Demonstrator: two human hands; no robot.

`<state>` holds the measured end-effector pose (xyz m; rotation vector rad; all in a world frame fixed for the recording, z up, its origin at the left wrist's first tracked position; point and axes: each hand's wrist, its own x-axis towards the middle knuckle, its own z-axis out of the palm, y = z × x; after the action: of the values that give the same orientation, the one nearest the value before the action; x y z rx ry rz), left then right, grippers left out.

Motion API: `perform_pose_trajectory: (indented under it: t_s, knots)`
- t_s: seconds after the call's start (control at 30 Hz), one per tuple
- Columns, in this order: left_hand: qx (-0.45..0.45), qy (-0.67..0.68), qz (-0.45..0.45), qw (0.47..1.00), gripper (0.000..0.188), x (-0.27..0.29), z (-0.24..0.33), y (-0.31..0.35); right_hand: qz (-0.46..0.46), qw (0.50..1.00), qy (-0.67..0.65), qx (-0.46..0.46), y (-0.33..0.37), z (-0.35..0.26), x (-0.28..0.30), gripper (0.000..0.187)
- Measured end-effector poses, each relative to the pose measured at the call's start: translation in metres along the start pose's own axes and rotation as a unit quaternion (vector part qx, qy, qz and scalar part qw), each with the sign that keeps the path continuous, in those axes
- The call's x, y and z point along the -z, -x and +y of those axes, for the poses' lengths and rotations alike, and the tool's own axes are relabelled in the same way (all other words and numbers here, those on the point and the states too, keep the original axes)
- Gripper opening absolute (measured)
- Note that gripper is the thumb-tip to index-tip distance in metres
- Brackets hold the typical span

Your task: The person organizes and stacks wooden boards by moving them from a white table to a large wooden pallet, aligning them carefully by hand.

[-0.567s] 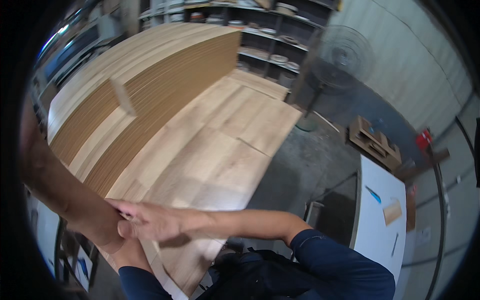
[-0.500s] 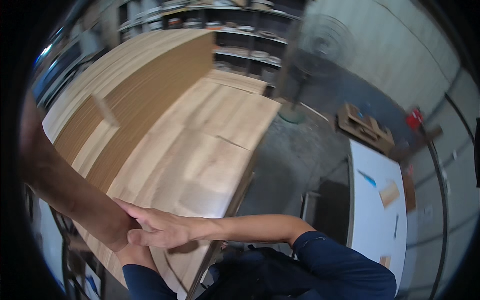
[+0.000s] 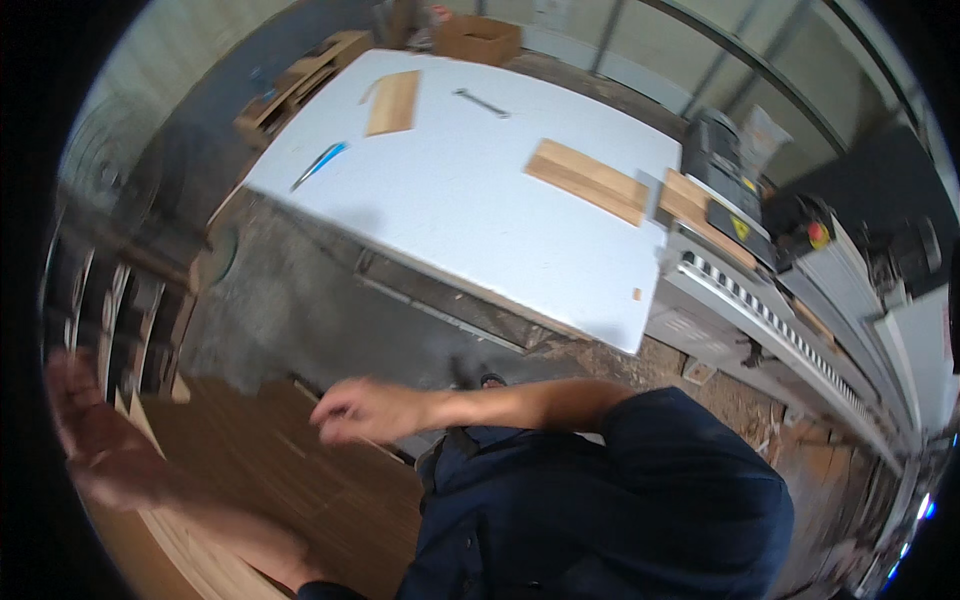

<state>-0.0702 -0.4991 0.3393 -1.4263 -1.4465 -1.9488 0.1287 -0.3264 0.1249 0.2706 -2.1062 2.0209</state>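
My left hand (image 3: 100,445) is raised at the far left, open and blurred, with its fingers stretched out and nothing visible in it. My right hand (image 3: 368,410) hangs in front of my body, loosely curled, with a gap between thumb and fingers and nothing seen in it. Both are above or beside the wood-grain panels (image 3: 290,475) at the lower left; contact cannot be made out. A white-topped table (image 3: 430,190) stands ahead. On it lie a blue-handled tool (image 3: 322,165), a wrench (image 3: 482,103), a short wood board (image 3: 393,102) and a longer wood strip (image 3: 587,181).
A long machine (image 3: 780,310) with a roller track and a red-and-yellow button runs along the right, against the table's end. Shelves (image 3: 120,310) and a blurred pedestal fan (image 3: 105,170) stand at the left. A cardboard box (image 3: 478,40) and a wooden pallet (image 3: 300,85) lie beyond the table.
My view has swung right, from the wood panel stack to the white table and machine. My right hand has come away from my left forearm, and its fingers have curled.
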Motion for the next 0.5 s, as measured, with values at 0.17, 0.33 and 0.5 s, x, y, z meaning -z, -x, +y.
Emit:
perform_pose_trajectory:
  t_s: [0.17,0.33,0.5]
  knots:
    - [0.318,0.081,-0.085,0.941,0.055,-0.149,-0.133,0.126,0.429,0.833,0.181,-0.301,0.170,0.062,0.197,0.052]
    - [0.504,0.109,-0.217,0.829,0.041,-0.249,-0.136,0.225,0.467,0.645,0.527,-0.297,0.286,0.080,0.330,0.062]
    - [0.563,0.128,-0.296,0.761,0.036,-0.279,-0.120,0.248,0.449,0.589,0.594,-0.313,0.275,0.118,0.405,0.071]
